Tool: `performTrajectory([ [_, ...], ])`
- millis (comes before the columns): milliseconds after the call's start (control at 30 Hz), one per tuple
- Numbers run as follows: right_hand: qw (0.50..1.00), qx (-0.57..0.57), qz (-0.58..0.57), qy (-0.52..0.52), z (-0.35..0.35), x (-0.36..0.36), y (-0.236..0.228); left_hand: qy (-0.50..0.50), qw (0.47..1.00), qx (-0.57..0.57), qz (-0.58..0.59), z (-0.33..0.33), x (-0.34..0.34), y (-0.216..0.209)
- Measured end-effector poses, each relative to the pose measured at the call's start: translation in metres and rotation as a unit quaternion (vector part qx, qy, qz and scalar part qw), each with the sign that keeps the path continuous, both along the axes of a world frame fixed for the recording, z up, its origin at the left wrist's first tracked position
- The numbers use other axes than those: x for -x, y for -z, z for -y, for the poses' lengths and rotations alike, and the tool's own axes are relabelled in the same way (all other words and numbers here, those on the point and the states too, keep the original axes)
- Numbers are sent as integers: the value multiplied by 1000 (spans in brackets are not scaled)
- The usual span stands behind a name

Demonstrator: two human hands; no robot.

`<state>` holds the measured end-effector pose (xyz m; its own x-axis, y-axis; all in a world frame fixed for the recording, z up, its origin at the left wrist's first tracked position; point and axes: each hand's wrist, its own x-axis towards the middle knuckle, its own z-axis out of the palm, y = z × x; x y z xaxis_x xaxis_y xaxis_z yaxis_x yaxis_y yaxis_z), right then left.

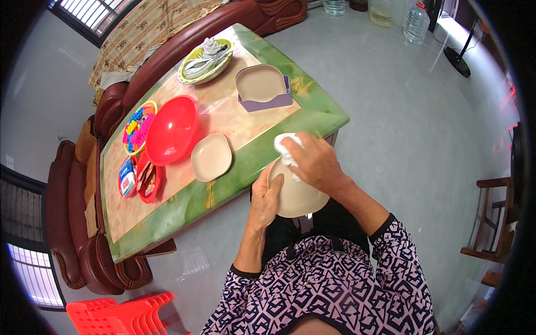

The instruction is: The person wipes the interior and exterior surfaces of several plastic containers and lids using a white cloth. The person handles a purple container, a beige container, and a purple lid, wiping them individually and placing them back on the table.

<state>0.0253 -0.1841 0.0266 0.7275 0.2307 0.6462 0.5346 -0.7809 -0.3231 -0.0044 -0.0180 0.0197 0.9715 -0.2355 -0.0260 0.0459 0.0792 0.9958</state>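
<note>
A beige plate [300, 195] with rounded corners is held over my lap, just off the table's near edge. My left hand [264, 196] grips its left rim, thumb on the face and fingers behind. Bunched in my right hand [316, 162] is a white cloth [287, 146], which touches the plate's upper edge. A similar beige plate [212, 157] lies on the table close to my left hand. Farther back, another beige plate [261, 84] rests in a purple holder [267, 104]; whether more are stacked there I cannot tell.
The green-edged table [312, 106] also bears a red bowl [174, 131], a basket of colourful toy blocks [137, 129], red containers with packets [148, 177] and a bowl of cutlery [204, 62]. Red plastic stools [120, 312] stand lower left, a brown leather sofa [72, 223] beyond the table.
</note>
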Motion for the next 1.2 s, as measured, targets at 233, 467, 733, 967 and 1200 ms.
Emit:
performTrajectory([
  [233,963,-217,-145,73,10,9,35,-36,999,23,14,-2,1,3],
  [467,857,-408,-293,114,-18,35,56,-130,986,-32,95,0,-1,0],
  [733,631,-681,-371,-21,-28,34,53,-244,963,71,85,3,-6,9],
  [967,959,-272,-78,25,7,-12,7,-149,982,115,20,-17,-5,1],
  [1200,991,-99,-53,-75,5,-18,-24,-43,987,-120,95,-21,-17,-24],
])
